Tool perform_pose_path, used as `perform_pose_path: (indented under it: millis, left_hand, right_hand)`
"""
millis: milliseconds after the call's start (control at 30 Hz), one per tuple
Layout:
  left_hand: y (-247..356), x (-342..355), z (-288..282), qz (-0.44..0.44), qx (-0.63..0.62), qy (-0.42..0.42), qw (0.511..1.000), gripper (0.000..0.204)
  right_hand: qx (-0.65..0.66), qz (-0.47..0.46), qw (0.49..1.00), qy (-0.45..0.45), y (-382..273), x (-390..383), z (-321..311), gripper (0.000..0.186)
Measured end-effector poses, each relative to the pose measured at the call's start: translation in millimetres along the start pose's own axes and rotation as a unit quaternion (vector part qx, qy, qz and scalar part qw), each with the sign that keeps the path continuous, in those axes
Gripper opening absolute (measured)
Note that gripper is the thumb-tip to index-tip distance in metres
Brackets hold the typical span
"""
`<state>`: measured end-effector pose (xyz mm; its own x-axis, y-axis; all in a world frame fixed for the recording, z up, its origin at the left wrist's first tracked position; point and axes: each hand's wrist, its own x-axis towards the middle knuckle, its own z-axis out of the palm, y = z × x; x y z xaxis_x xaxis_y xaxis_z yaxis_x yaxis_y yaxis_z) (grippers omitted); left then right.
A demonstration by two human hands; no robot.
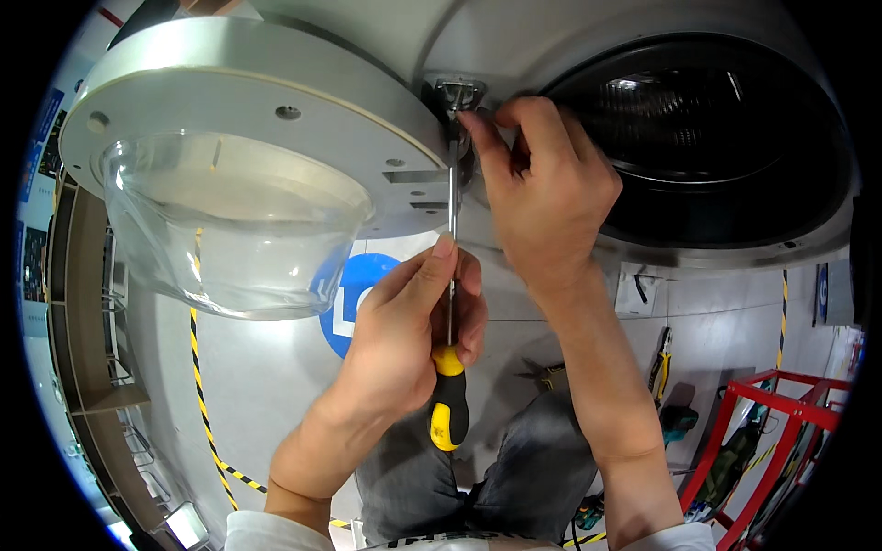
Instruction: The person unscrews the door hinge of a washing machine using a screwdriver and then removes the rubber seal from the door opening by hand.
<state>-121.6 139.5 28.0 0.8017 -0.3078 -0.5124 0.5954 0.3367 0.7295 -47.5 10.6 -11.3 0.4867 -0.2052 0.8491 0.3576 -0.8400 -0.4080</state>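
An open washer-like door with a white rim (239,69) and a clear glass bowl (230,248) fills the upper left, beside the machine's dark round opening (698,156). Between them is a metal hinge (459,92). My left hand (400,326) is closed around the shaft of an upright screwdriver (448,404), whose yellow and black handle hangs below it; the shaft reaches up toward the hinge. My right hand (551,184) has its fingers bent at the hinge, around the top of the shaft; what they pinch there is too small to make out.
A red metal frame (730,432) stands at lower right, near pliers (661,363) and other tools on the grey floor (257,404). Wooden shelving (83,349) runs along the left. My legs (514,468) are below my hands; striped tape (207,413) lines the floor.
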Motion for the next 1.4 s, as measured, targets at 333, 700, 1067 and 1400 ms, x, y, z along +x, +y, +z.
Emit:
perform_pose_path:
  millis: [333,700,1067,1400]
  left_hand:
    - [1.4,6.6,0.8,0.024,-0.009,-0.013,1.000,0.036]
    - [-0.6,8.5,1.0,0.015,-0.003,-0.002,1.000,0.035]
    - [1.9,6.9,-2.0,0.023,0.011,0.025,0.999,0.034]
    - [7.4,8.6,-7.7,-0.008,-0.050,-0.035,0.998,0.033]
  right_hand:
    - [0.018,0.005,1.000,0.023,1.1,-2.6,5.1,0.020]
    - [-0.022,0.012,0.999,0.038,1.9,-3.8,9.4,0.028]
    - [-0.023,0.023,0.999,0.015,-2.6,-3.6,5.7,0.024]
    - [-0.027,0.027,0.999,0.018,-2.8,-4.3,8.0,0.025]
